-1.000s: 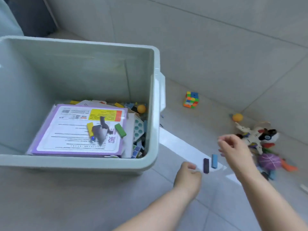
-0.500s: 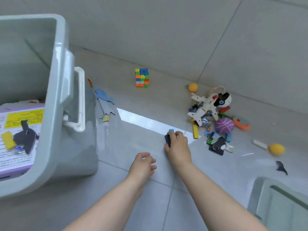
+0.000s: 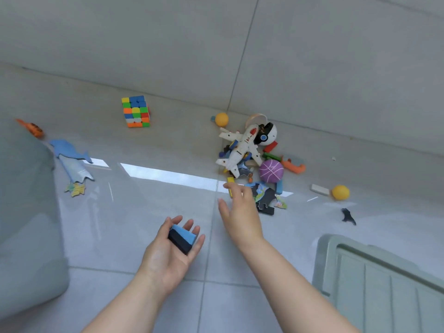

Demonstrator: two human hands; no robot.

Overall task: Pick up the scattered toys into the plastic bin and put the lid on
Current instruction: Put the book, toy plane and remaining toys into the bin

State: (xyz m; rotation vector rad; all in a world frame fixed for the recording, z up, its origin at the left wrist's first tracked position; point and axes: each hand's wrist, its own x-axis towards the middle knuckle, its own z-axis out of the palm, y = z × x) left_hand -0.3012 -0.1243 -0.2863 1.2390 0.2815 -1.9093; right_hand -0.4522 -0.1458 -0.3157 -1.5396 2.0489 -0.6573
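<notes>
My left hand [image 3: 168, 255] lies palm up and cups two small blocks [image 3: 181, 237], one blue and one dark. My right hand [image 3: 239, 212] hovers open, fingers spread, just short of a toy pile. That pile holds a white toy plane [image 3: 242, 147], a purple ball [image 3: 271, 171], a yellow block [image 3: 230, 180] and dark puzzle pieces [image 3: 265, 200]. The pale green bin [image 3: 26, 212] shows only its outer wall at the left edge. Its lid [image 3: 384, 284] rests on the floor at lower right.
On the grey tiled floor lie a colour cube [image 3: 136, 111], blue shark cut-outs [image 3: 72, 159], an orange toy [image 3: 32, 127], two yellow balls [image 3: 340, 192] [image 3: 221, 119], a white block [image 3: 319, 189], an orange piece [image 3: 294, 167] and a dark cut-out [image 3: 348, 216].
My right hand picked the blue and dark blocks off the floor; they now lie in my upturned left palm. The right hand has opened and moved toward the pile. The view swung right.
</notes>
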